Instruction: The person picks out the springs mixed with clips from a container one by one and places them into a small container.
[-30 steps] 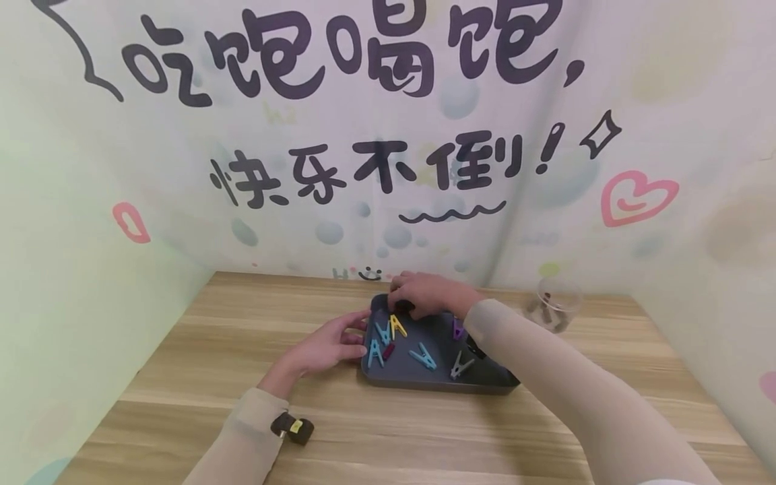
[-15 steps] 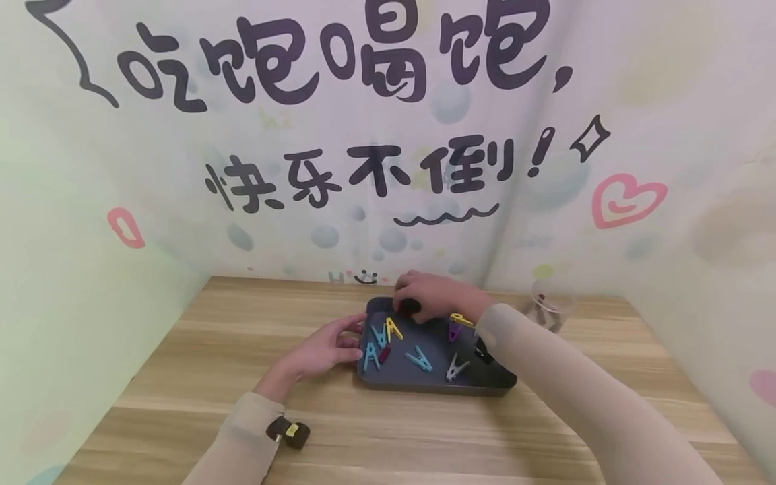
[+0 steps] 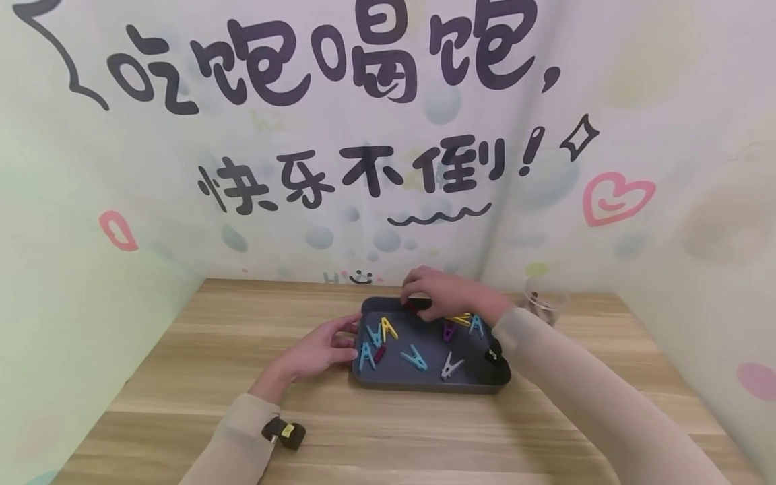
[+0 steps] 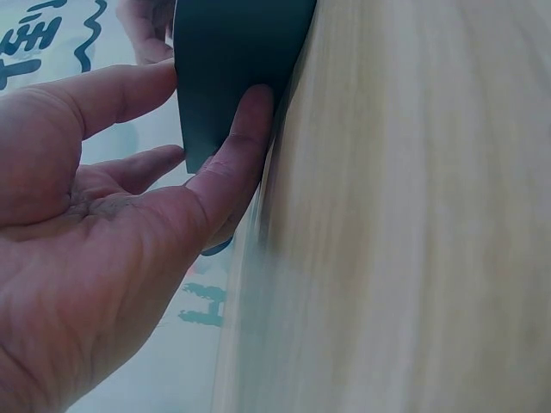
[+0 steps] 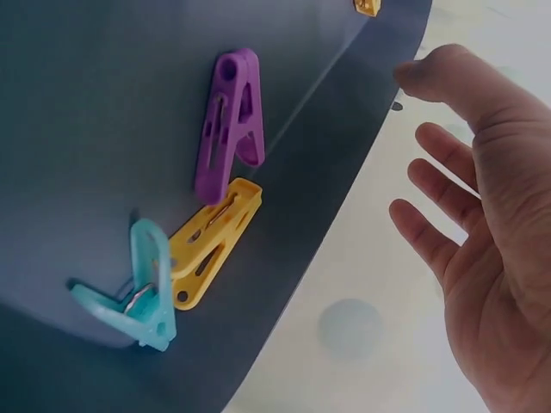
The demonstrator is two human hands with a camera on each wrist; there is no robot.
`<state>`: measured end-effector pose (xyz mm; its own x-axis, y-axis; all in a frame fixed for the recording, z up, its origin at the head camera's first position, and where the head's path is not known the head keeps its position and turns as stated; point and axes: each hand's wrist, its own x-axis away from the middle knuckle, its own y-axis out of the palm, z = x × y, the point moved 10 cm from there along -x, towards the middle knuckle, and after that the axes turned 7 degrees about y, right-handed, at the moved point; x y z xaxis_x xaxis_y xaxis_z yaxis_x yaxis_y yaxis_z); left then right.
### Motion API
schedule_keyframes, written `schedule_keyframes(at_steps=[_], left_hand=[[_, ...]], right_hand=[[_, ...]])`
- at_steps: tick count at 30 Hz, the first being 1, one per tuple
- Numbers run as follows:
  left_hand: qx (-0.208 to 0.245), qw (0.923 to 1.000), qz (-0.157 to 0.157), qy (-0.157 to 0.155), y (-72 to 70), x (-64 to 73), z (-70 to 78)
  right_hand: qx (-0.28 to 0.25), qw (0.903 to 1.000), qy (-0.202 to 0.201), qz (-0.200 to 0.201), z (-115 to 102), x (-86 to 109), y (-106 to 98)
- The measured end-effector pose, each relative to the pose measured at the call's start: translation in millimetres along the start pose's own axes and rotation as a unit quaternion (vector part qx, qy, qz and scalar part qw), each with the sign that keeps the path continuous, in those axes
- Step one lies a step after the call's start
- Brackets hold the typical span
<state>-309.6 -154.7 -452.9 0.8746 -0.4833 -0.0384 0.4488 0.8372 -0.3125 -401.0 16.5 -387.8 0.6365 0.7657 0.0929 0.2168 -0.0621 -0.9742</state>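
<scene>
A dark grey tray [image 3: 424, 386] holds spring clothespins: a purple one [image 5: 228, 129], a yellow one [image 5: 215, 245], several light blue ones, including one in front [image 3: 415, 358], and a grey one [image 3: 450, 366]. At the left end lies another yellow clothespin [image 3: 388, 328] beside a small dark red piece [image 3: 380, 353]. My left hand [image 3: 318, 349] touches the tray's left wall with extended, spread fingers; the left wrist view shows its fingertips on that wall [image 4: 215, 77]. Over the far rim, my right hand [image 5: 508, 224] has loosely bent fingers with nothing visible between thumb and fingers.
A transparent cup [image 3: 548, 296] containing dark pieces stands right of the tray on the wood-grain table [image 3: 364, 438]. Close behind the table rises a printed white wall covering [image 3: 291, 242], with further walls at both sides.
My right hand has moved rightward along the tray's far side, and its arm uncovers more clothespins at the right end. The left hand keeps its place at the tray. The head view has shifted slightly.
</scene>
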Motion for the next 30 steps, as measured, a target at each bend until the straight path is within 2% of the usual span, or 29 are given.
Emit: schedule_keyframes(at_steps=[10, 19, 25, 30], left_hand=[[0.008, 0.9999, -0.003, 0.006, -0.1, 1.2, 2.1], [0.015, 0.9998, -0.006, 0.011, 0.7, -0.5, 2.0], [0.007, 0.9999, -0.006, 0.008, 0.6, -0.1, 1.5], [-0.001, 0.9999, -0.006, 0.009, 1.1, 0.1, 1.4]], right_hand=[[-0.021, 0.9991, -0.015, 0.035, 8.3, 17.8, -7.2], [-0.091, 0.9943, -0.008, 0.056, 16.4, 35.8, -17.1], [-0.103, 0.9917, -0.011, 0.076, 24.4, 47.2, -19.2], [-0.134, 0.9874, -0.004, 0.084, 28.9, 59.3, -21.4]])
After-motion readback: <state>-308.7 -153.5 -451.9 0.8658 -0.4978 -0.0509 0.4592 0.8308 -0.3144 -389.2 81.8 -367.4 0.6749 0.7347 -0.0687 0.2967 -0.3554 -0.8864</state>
